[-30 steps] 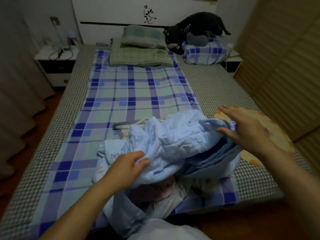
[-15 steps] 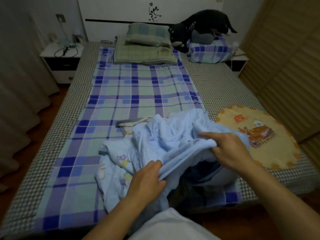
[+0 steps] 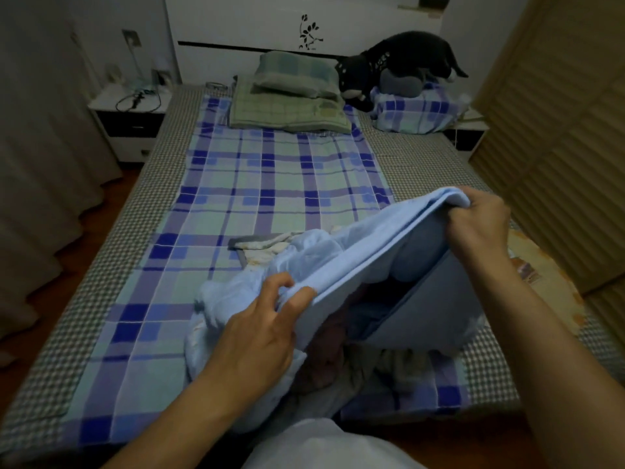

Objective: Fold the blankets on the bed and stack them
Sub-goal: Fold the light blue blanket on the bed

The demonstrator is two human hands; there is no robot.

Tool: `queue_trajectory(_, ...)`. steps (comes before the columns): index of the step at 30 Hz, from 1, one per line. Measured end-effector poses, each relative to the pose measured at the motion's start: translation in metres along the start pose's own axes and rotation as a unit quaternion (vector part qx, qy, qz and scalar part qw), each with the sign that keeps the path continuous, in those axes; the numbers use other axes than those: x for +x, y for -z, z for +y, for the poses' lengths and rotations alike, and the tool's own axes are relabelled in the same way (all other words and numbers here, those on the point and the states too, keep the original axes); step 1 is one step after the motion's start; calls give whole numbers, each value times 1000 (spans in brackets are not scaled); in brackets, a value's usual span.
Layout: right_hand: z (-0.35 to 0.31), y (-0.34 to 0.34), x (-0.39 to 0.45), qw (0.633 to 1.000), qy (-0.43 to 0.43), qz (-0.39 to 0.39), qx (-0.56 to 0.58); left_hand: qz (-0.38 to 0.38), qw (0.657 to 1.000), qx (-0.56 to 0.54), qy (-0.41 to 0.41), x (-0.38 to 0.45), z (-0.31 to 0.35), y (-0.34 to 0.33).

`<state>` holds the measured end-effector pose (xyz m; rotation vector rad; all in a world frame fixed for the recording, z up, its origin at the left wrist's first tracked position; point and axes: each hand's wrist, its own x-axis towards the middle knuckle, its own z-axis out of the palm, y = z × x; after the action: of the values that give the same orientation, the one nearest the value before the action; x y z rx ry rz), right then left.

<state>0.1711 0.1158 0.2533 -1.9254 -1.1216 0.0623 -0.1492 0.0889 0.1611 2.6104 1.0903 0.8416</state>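
A crumpled light blue blanket (image 3: 355,252) lies at the foot of the bed (image 3: 142,204). One edge of it is lifted and stretched taut between my two hands. My left hand (image 3: 260,330) pinches the near end of that edge. My right hand (image 3: 480,225) grips the far corner, raised above the bed. A cream patterned blanket (image 3: 267,245) peeks out behind the blue heap. Darker pinkish cloth (image 3: 324,363) shows under the lifted edge. A blue plaid sheet (image 3: 270,177) covers the middle of the bed.
Green pillows (image 3: 291,96) and a black plush toy (image 3: 395,66) on a plaid pillow (image 3: 416,113) lie at the headboard. A round yellow mat (image 3: 541,272) is on the bed's right side. A nightstand (image 3: 132,120) stands left, curtains further left, a slatted wardrobe (image 3: 558,130) right.
Both hands have taken hold of the blue blanket's edge and moved apart. My right hand rose up and right, pulling the edge straight and lifting it off the heap.
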Motion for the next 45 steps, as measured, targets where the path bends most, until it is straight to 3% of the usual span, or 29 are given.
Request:
queue_trajectory(4, -18, -15, 14, 999, 9, -27, 35, -36, 997, -35, 65, -11, -18, -27)
queue_trajectory(8, -34, -15, 2, 964, 152, -215, 25, -33, 986, 21, 160, -2, -19, -54)
queue_trajectory(10, -39, -16, -8, 940, 170, -294, -16, -25, 980, 41, 192, 10, -17, -64)
queue_trajectory(13, -38, -22, -19, 921, 178, -338, -72, 4, 960, -20, 278, 34, -6, -67)
queue_trajectory(15, -36, -23, -22, 921, 182, -334, -83, 18, 949, -81, 305, 45, 0, -66)
queue_trajectory(18, -31, -19, -22, 935, 155, -310, -82, 15, 957, -95, 273, 43, -12, -71)
queue_trajectory(22, -24, -15, -17, 953, 100, -281, -59, -90, 958, -93, 257, 24, -37, -81)
queue_trajectory(24, -19, -17, -14, 965, 62, -249, -48, -79, 962, -117, 234, 11, -37, -77)
queue_trajectory(27, -12, -23, 0, 984, -26, -169, -55, 29, 996, -66, 54, -22, -31, -71)
queue_trajectory(29, -13, -26, 8, 982, -59, -153, -89, -18, 999, 5, -50, -42, -22, -74)
queue_trajectory(30, -15, -28, 11, 979, -60, -160, -111, -58, 997, 29, -44, -47, -15, -78)
queue_trajectory(32, -26, -31, 10, 974, -36, -172, -140, -107, 992, 48, 41, -40, 3, -83)
queue_trajectory(36, -51, -44, -15, 950, 58, -228, -205, -46, 990, 16, 136, 25, 49, -72)
queue_trajectory(38, -58, -51, -25, 935, 104, -244, -236, -55, 980, -5, 189, 60, 63, -67)
queue_trajectory(45, -56, -43, -30, 921, 168, -205, -285, -34, 959, -5, 281, 93, 53, -59)
